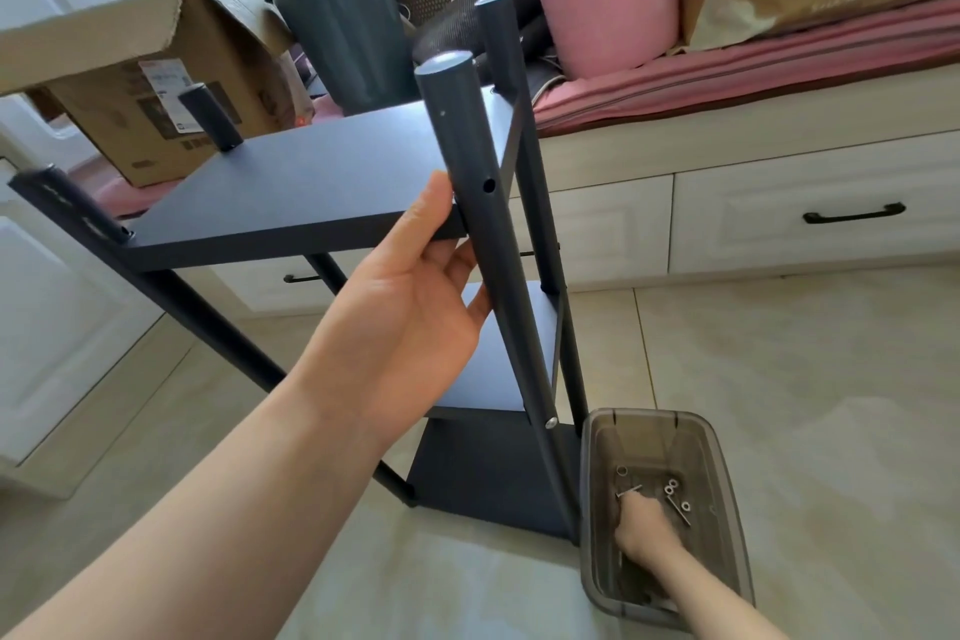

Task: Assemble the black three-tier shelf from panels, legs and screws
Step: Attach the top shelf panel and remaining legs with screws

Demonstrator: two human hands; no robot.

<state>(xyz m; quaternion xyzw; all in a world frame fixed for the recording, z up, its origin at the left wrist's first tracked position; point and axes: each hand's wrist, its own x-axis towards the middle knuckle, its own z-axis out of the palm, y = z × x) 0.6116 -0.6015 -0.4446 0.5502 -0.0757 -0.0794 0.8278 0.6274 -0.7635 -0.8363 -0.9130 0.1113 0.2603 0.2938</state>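
The black three-tier shelf stands on the tiled floor, its top panel (pixel 311 182) near my head. My left hand (pixel 410 296) holds the front right corner of that panel, thumb on top and fingers underneath, beside the near leg (pixel 467 161), which has an empty screw hole. A screw head (pixel 551 422) shows in this leg at the middle panel (pixel 514 353). My right hand (pixel 641 522) reaches down into a clear plastic box (pixel 727 509) on the floor and pinches a screw. Several screws and washers (pixel 675 494) lie in the box.
A cardboard box (pixel 156 83) and a dark bin (pixel 337 26) stand behind the shelf. White drawers (pixel 805 218) under a pink-cushioned bench (pixel 727 78) run along the right. A white door is at the left.
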